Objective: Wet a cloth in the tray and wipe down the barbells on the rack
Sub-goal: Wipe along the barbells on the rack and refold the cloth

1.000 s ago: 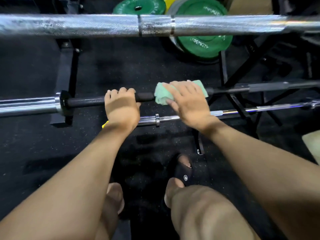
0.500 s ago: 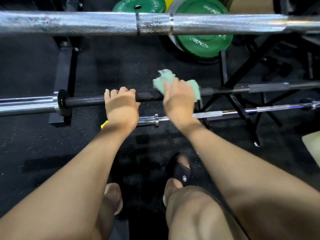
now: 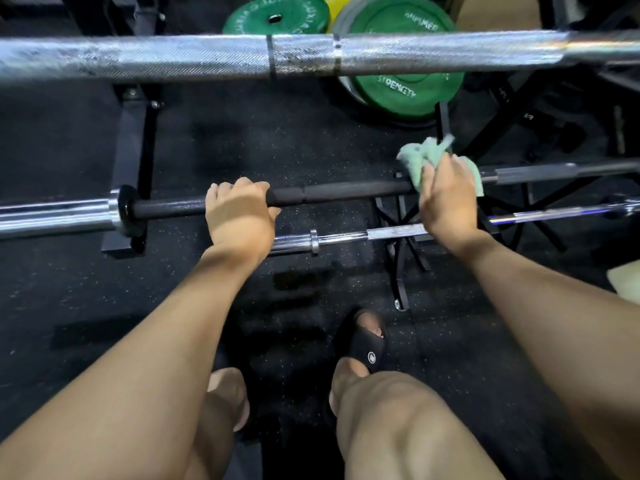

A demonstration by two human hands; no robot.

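A black barbell point(image 3: 346, 192) with a chrome sleeve at its left end lies across the middle of the view. My left hand point(image 3: 240, 216) grips its shaft from above. Further right, my right hand point(image 3: 446, 199) holds a crumpled light green cloth point(image 3: 420, 159) wrapped over the same bar. A thick chrome barbell point(image 3: 207, 58) runs across the top, close to the camera. A thinner chrome barbell point(image 3: 346, 239) lies lower, behind my hands. The tray is not in view.
Green weight plates point(image 3: 405, 91) and a yellow one lean at the top centre. Black rack legs point(image 3: 130, 161) stand on the dark speckled rubber floor at left, crossed black stands point(image 3: 398, 220) at right. My knees and a black sandal point(image 3: 367, 341) are below.
My right hand has slid the green cloth to the right along the black bar, away from my left hand. My left hand keeps its grip in the same spot.
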